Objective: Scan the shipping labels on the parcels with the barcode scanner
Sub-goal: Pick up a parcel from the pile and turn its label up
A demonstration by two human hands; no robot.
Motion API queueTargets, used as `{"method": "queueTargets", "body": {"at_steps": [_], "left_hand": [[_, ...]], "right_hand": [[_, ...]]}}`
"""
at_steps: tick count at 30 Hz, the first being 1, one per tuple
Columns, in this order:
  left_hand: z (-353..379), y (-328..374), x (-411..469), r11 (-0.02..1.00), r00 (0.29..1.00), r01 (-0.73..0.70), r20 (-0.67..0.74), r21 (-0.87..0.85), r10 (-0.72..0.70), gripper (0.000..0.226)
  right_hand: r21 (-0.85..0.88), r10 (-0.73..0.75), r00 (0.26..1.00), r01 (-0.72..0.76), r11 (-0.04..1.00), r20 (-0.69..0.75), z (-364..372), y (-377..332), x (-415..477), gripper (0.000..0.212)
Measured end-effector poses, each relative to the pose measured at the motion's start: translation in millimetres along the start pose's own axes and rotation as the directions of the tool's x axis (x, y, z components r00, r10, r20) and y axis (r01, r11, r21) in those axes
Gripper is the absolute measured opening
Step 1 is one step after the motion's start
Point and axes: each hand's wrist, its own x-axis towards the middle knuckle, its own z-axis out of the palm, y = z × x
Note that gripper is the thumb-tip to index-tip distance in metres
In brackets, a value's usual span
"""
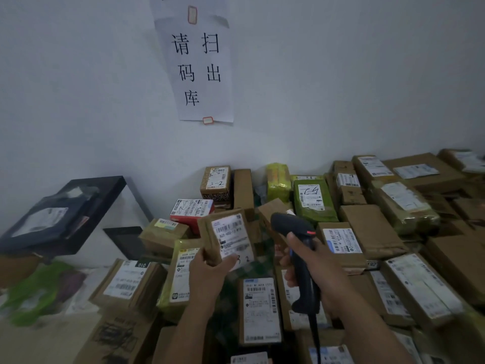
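Parcels in brown cardboard (pixel 372 232) fill the lower half of my feed, packed edge to edge against a pale wall, most with white labels facing up. From my remote seat I see the left hand (pixel 207 271) holding one small brown cardboard parcel (pixel 208 232) up above the pile. Its thumb lies across the lower edge of that parcel's white shipping label (pixel 232 237), and the other fingers are curled behind the box, out of my sight. The label tilts toward the camera and carries barcodes and handwriting (I read a 3 and a 2 beside the thumb).

The right hand (pixel 312 266) grips the handle of the black pistol-shaped barcode scanner (pixel 291 224), fingers wrapped tightly round it. The scanner's head sits just right of the held parcel, near its edge but apart from it, with the nose turned up and leftward. A black cable (pixel 315 334) drops from the butt of the handle to the bottom of the view.

Behind the held parcel lies a red box with a white label (pixel 191 210), and past it stands an upright brown box marked 3-2 (pixel 216 182). A green-wrapped parcel (pixel 312 200) leans further right. A white paper sign with large black characters (pixel 202 64) hangs on the wall. At left a black shelf (pixel 105 185) carries a dark grey mailer bag (pixel 44 222), with a bright green plastic bag (pixel 39 290) below it.
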Motion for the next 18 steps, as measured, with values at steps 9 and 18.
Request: {"method": "queueTargets", "body": {"at_steps": [9,18], "left_hand": [[-17.7,-15.0,11.0,0.976,0.983,-0.07,-0.154,0.208,0.103,0.08],[-23.7,-14.0,7.2,0.968,0.977,-0.118,-0.149,0.222,0.153,0.075]], "right_hand": [[-0.276,-0.011,0.992,0.047,0.96,0.129,14.0,-4.3,-21.2,0.029],[-0.342,0.005,0.987,0.051,0.938,0.16,14.6,-6.4,-25.9,0.038]]}}
